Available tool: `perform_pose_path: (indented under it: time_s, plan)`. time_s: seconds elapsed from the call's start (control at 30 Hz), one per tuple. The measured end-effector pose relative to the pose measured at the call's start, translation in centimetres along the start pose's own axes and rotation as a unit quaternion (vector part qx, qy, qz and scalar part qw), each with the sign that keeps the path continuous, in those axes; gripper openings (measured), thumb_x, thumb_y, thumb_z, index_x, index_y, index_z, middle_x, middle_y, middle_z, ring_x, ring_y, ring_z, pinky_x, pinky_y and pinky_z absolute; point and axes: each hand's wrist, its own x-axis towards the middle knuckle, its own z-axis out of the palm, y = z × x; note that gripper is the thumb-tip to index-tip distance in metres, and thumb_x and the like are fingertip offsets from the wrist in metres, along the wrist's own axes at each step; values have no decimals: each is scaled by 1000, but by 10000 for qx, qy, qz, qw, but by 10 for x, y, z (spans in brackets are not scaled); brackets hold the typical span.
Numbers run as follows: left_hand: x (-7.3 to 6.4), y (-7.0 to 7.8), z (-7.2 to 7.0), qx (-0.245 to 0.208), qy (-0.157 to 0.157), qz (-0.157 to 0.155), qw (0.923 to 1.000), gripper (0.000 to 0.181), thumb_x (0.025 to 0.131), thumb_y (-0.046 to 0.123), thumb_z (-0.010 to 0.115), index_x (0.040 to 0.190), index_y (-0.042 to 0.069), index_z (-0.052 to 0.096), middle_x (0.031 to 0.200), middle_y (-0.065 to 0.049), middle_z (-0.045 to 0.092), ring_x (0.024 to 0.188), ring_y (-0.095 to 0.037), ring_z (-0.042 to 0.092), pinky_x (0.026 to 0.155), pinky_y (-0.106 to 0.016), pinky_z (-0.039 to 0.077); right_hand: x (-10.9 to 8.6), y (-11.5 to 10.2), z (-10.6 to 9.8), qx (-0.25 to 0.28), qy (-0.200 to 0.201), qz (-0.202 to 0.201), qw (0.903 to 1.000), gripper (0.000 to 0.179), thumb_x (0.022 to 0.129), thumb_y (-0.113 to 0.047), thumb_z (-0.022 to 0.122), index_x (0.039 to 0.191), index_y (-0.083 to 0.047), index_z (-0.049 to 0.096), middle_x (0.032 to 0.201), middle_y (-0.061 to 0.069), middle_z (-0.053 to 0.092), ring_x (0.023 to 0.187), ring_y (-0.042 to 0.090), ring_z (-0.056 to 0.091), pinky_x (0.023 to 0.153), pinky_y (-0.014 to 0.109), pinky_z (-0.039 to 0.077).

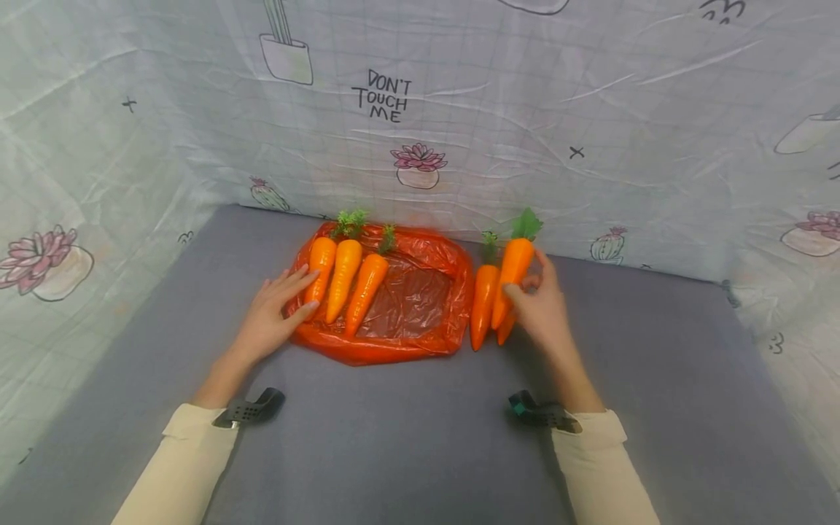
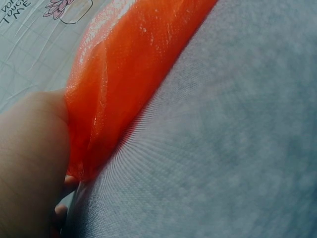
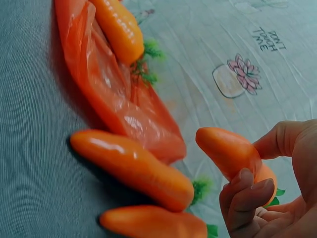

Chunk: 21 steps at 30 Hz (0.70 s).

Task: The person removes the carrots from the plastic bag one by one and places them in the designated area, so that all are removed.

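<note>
A carrot (image 1: 514, 266) with a broad green leaf top is pinched between the thumb and fingers of my right hand (image 1: 546, 302). In the right wrist view this held carrot (image 3: 230, 151) is raised, its tip pointing away from the palm. Two more carrots lie below it on the table: one (image 1: 484, 302) beside the bag and one (image 1: 504, 332) largely hidden under the held carrot. My left hand (image 1: 275, 310) rests over the left rim of the red plastic bag (image 1: 367, 354), fingers extended by the leftmost carrot (image 1: 321, 259).
Inside the opened, rolled-down bag lie a yellow-orange carrot (image 1: 344, 281) and another orange carrot (image 1: 366, 292), side by side at the left. A patterned cloth wall (image 1: 499, 175) rises behind the grey table (image 1: 394, 445) and along both sides.
</note>
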Motion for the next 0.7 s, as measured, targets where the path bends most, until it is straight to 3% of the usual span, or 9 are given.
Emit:
perform_pose_path:
  time_s: [0.27,0.53,0.7]
  plan:
    - [-1,-2,1,20,-20,-40,10000,54,93,33,61,143,17,47,150,-14,36,137,-43,26,112,-58,8,0,9,-15,-202,-3,53,9998,82,87,-17,58,154,-15,11,100,15,52,66,27,59,60,35,56]
    - [0,-3,3,28,3,-4,10000,54,94,33,61,143,16,47,150,-14,36,137,-43,26,112,-59,8,1,24,-36,-528,40,44,9986,81,90,-19,56,154,-15,8,101,16,49,61,22,56,55,30,53]
    - [-1,-3,2,-1,49,6,10000,54,94,33,61,143,15,47,150,-15,36,137,-43,26,111,-59,9,1,36,-43,-654,-41,82,9978,80,90,-19,57,154,-11,8,99,17,52,62,25,59,56,31,53]
